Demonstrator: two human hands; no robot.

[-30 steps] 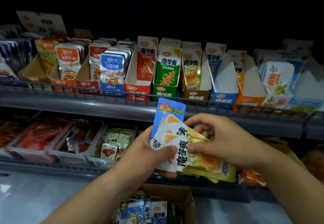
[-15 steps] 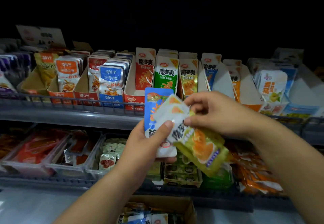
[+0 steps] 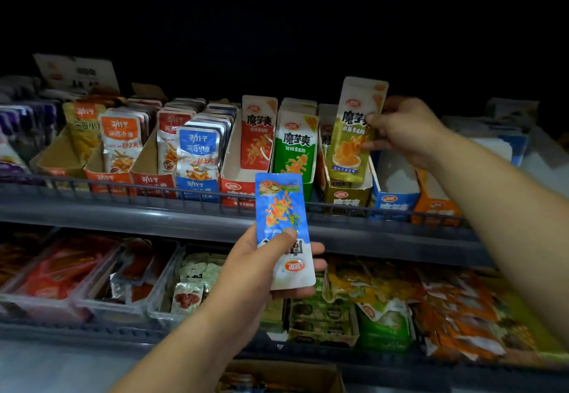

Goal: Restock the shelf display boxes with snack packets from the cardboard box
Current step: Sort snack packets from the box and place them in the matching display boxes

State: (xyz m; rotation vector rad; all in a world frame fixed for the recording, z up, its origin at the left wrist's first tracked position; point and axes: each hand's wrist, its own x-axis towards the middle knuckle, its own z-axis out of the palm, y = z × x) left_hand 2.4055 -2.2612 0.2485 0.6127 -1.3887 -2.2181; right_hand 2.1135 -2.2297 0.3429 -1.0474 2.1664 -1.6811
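Snack packets are showing in both of the person's hands at a dimly lit shop shelf. An olive-green packet is standing upright over the olive display box on the upper shelf, its lower end at the box's open top. The right hand, reaching in from 3 o'clock, is pinching the packet's right edge between thumb and fingers.

A blue packet is being held upside down at about 7 o'clock of the olive one, in front of the shelf rail. The left hand is gripping its lower half, thumb pressing across the face and fingers wrapping round the back.

At 9 o'clock of the olive box, a green packet is standing upright in its box. Beyond it, a red packet is standing at the back of a red display box. At 3 o'clock of the olive box, a blue display box and an orange display box are sitting side by side.

Further toward 9 o'clock, rows of fish-snack packets are filling more display boxes. On the lower shelf, clear plastic trays at 8 o'clock are holding reddish packets, and loose bags are lying heaped at 4 o'clock. The open cardboard box is showing at 6 o'clock, at the bottom edge of view.
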